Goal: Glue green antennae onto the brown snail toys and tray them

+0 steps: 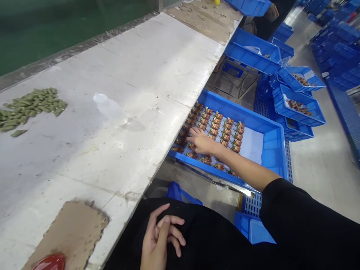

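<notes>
My right hand (pixel 201 141) reaches into a blue crate (pixel 270 150) beside the table, fingers spread and resting on rows of small orange-brown figures (pixel 222 129) laid on white paper. Nothing is visibly gripped in it. My left hand (pixel 161 238) rests on my lap on black cloth, fingers loosely curled and apart, holding nothing.
A long white worktable (pixel 112 112) carries a pile of green pieces (pixel 29 107), a clear plastic bottle lying flat (pixel 108 107), a cardboard piece (pixel 70 232) and a red object (pixel 49 262). Stacked blue crates (pixel 298 93) stand at the right; another person in black (pixel 267 18) is at the far end.
</notes>
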{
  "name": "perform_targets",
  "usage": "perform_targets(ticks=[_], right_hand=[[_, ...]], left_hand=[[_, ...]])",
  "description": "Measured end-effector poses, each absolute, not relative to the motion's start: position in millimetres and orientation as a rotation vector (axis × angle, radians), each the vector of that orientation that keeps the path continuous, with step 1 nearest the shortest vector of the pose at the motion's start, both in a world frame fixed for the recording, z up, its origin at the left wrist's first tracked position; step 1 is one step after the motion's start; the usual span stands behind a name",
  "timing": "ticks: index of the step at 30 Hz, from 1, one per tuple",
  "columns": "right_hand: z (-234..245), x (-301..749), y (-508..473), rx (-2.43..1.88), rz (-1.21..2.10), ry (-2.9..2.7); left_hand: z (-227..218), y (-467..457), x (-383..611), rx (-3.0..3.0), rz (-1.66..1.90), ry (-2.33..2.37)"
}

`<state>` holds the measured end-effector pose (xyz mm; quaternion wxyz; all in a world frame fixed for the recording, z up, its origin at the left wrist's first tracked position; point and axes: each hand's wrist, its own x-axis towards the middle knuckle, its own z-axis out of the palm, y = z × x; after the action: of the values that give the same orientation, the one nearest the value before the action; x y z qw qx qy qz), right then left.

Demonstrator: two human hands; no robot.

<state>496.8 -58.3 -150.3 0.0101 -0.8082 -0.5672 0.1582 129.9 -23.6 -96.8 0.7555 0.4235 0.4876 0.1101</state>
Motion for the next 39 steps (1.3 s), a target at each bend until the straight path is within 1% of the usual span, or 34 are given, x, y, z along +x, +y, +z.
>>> perform_targets(ticks=[8,14,19,29,34,39], right_hand=[[-147,495,-71,-2.463,0.478,-1.728],[-133,523,-118,-2.489,0.438,-1.644],[-133,533,-156,-2.559,0.418,-1.561],[-140,535,-175,-2.569,0.437,-1.544],[-130,548,-207,-2.641,0.419,-1.476],[-125,545,-243,-2.686,0.482,-1.452]], left_hand=[[-95,-23,129,0.934,0.216,1.054],[-97,-21,128,0.925,0.211,1.047],[-99,-21,127,0.901,0.206,1.032],[-98,-22,128,0.939,0.221,1.030],[-97,-22,130,0.913,0.229,1.032],[-95,-23,131,0.929,0.249,1.055]])
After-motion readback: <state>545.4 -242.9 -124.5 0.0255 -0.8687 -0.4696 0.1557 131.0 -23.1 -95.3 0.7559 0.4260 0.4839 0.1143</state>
